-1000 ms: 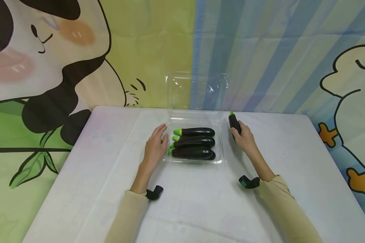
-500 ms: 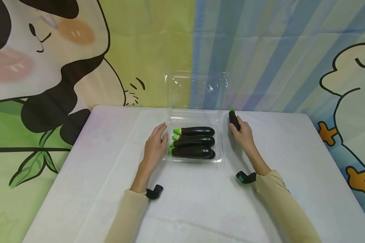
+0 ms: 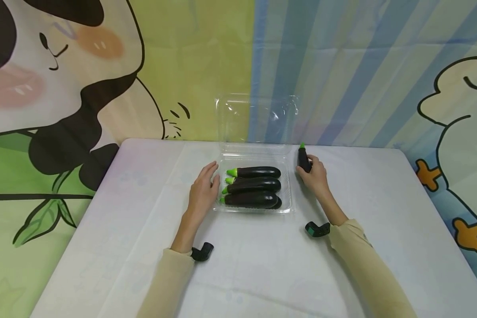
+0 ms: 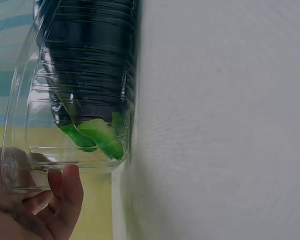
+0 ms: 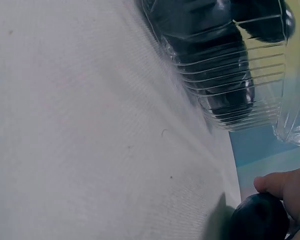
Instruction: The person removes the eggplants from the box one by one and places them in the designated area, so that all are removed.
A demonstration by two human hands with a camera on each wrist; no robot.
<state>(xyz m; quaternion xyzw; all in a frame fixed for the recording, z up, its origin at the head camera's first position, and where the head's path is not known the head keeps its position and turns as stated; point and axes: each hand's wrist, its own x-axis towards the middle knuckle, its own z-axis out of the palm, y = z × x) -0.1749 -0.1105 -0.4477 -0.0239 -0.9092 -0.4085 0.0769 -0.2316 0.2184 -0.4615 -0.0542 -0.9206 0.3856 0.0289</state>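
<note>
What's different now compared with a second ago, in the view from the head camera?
The right hand has shifted slightly left, toward the clear container, gripping the same eggplant, which now points more directly away from the person. Nothing was newly grasped or released. Unchanged: left hand at the container's left side, the other eggplants inside, lid open.

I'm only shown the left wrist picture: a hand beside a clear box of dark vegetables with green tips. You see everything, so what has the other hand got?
Observer: The right hand holds an eggplant.

Visitor: Is that one in with the others?

Observer: No, it's outside the clear box, just to its right.

Visitor: Which way does its green end point?

Observer: Away from the person, toward the far edge of the table.
</note>
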